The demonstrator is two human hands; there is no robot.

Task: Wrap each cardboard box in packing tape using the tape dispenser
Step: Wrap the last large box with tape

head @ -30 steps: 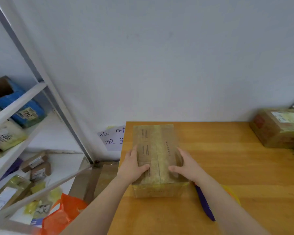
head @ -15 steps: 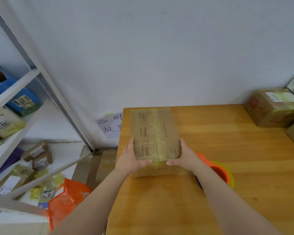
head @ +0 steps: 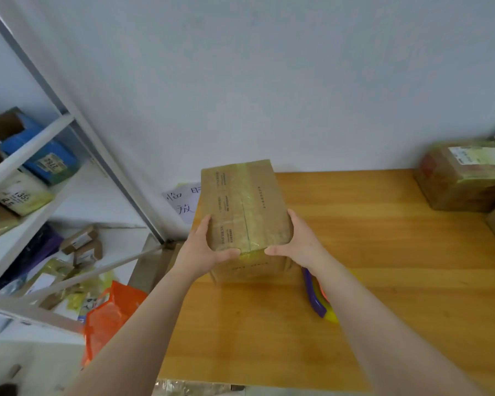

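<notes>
Turning a part-taped cardboard box (head: 240, 207) to a fresh face.
The left hand (head: 203, 250) and right hand (head: 300, 244) clasp its near corners, thumbs on top, at the surface's (head: 383, 267) left side. Tape already runs along its top. Next, I judge, the box is set down and the right hand freed for the tape dispenser (head: 316, 298) beside it.
</notes>
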